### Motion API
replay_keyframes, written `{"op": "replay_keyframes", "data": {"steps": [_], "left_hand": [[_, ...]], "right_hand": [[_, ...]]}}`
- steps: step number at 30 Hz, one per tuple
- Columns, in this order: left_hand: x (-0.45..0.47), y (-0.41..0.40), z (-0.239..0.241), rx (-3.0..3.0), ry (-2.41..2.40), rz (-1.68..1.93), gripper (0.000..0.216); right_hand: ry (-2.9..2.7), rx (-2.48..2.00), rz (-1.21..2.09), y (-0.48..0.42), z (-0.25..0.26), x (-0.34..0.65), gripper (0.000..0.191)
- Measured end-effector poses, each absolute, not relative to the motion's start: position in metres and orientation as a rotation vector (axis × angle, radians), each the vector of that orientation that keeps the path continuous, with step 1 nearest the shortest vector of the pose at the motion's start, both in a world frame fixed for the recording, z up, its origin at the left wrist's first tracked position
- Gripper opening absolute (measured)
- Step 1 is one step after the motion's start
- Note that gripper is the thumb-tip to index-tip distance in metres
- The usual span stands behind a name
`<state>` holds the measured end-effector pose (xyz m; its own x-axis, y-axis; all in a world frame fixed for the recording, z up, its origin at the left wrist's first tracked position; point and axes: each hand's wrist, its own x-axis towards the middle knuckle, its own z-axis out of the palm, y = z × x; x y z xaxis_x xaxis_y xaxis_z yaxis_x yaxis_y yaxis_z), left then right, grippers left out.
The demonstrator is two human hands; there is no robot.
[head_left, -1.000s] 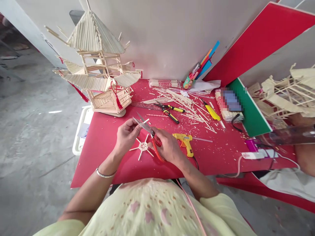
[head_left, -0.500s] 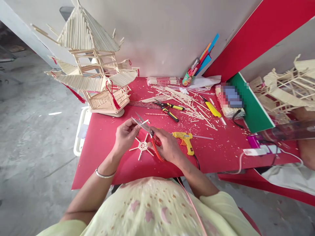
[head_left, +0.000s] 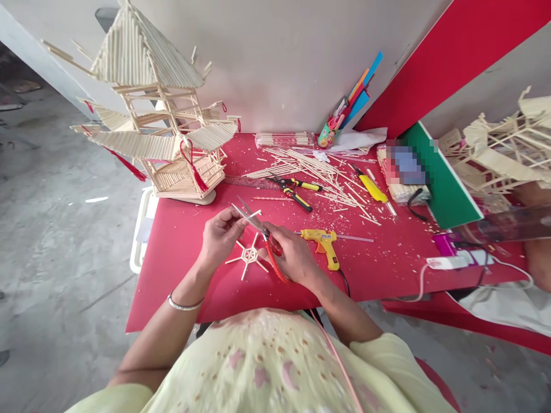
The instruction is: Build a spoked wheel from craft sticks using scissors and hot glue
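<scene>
My right hand point(head_left: 293, 252) is closed round the red handles of a pair of scissors point(head_left: 271, 249), whose blades point up and to the left, a little apart. Between finger and thumb, my left hand point(head_left: 221, 235) pinches a short pale wooden stick point(head_left: 255, 214). The stick lies at the scissor blades; I cannot tell whether they touch it. Below both hands, a small six-armed wheel of glued sticks point(head_left: 249, 256) lies flat on the red table point(head_left: 185, 298). A yellow glue gun point(head_left: 325, 245) rests just right of my right hand.
A stick-built pagoda point(head_left: 163, 137) with red tassels stands at the back left. Behind the hands lie yellow-black pliers point(head_left: 297, 195), scattered sticks point(head_left: 310, 169) and a yellow cutter point(head_left: 371, 187). A pen cup point(head_left: 327, 136), green board point(head_left: 443, 178) and white power strip point(head_left: 456, 261) are farther right.
The camera view has shifted slightly. Both hands, the scissors and the stick keep nearly the same pose over the table.
</scene>
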<state>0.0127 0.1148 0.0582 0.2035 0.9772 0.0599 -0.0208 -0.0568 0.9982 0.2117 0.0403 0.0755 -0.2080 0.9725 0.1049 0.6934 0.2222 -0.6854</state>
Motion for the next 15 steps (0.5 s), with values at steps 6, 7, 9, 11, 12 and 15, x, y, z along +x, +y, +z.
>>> {"op": "replay_keyframes", "data": {"steps": [6, 7, 9, 11, 12, 15], "left_hand": [[0.015, 0.114, 0.064, 1.433, 1.001, 1.149, 0.024], [0.015, 0.113, 0.066, 1.461, 1.004, 1.143, 0.023], [0.015, 0.112, 0.071, 1.522, 1.024, 1.125, 0.021], [0.015, 0.11, 0.075, 1.617, 1.048, 1.112, 0.018], [0.015, 0.11, 0.077, 1.676, 1.061, 1.11, 0.017], [0.014, 0.11, 0.081, 1.821, 1.074, 1.091, 0.014]], "right_hand": [[-1.909, -1.504, 0.693, 0.039, 0.068, 0.21, 0.05], [-1.886, -1.509, 0.682, 0.039, 0.065, 0.209, 0.048], [-1.835, -1.535, 0.666, 0.039, 0.059, 0.209, 0.047], [-1.803, -1.556, 0.674, 0.038, 0.055, 0.209, 0.049], [-1.794, -1.558, 0.686, 0.037, 0.053, 0.209, 0.049], [-1.773, -1.532, 0.709, 0.036, 0.052, 0.211, 0.051]]}}
